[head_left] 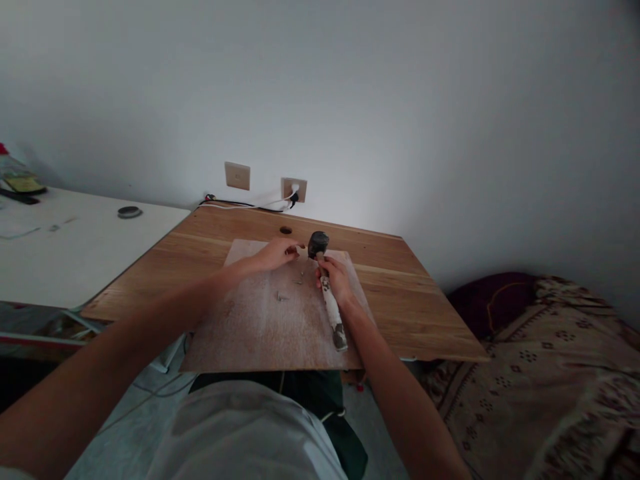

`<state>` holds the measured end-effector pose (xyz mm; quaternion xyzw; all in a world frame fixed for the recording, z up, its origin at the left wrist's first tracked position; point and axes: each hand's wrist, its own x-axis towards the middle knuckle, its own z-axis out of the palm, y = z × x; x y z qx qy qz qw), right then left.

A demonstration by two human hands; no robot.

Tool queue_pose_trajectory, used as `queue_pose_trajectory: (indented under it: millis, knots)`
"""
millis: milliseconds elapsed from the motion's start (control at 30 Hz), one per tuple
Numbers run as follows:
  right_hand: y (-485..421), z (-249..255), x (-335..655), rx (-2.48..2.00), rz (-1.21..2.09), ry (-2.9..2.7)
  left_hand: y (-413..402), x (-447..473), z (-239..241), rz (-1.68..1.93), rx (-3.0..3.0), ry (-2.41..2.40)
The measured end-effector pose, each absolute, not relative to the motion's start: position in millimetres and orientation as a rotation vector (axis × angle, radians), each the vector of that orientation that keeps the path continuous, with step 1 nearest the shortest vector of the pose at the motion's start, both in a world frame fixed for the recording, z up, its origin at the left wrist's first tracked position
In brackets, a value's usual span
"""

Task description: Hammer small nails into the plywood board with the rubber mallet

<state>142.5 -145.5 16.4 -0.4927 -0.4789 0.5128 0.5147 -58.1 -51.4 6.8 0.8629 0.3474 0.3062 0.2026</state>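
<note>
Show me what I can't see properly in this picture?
- Left grip: head view; its fingertips are too small and dim to tell if they pinch anything.
- Metal bits: head view; too small to tell nails from screws.
- Hammer: head view; the right grip hides part of its handle.
- Bottle: head view; the left edge cuts some off.

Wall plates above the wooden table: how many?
2: the left wall plate, and the right wall plate, which has a white plug in it. No others show.
</note>
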Motion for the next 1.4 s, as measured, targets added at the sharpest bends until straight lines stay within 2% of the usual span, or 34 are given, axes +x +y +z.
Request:
queue_pose_trajectory:
  millis: [300,1400]
  knots:
    - [-146,17,144,-1.189,1.221,-1.159,-45,-53,-9,0.949,2.289,1.016]
    - [-145,24,130,-1.185,1.363,-1.237,-44,-51,-15,0.995,2.171,1.043]
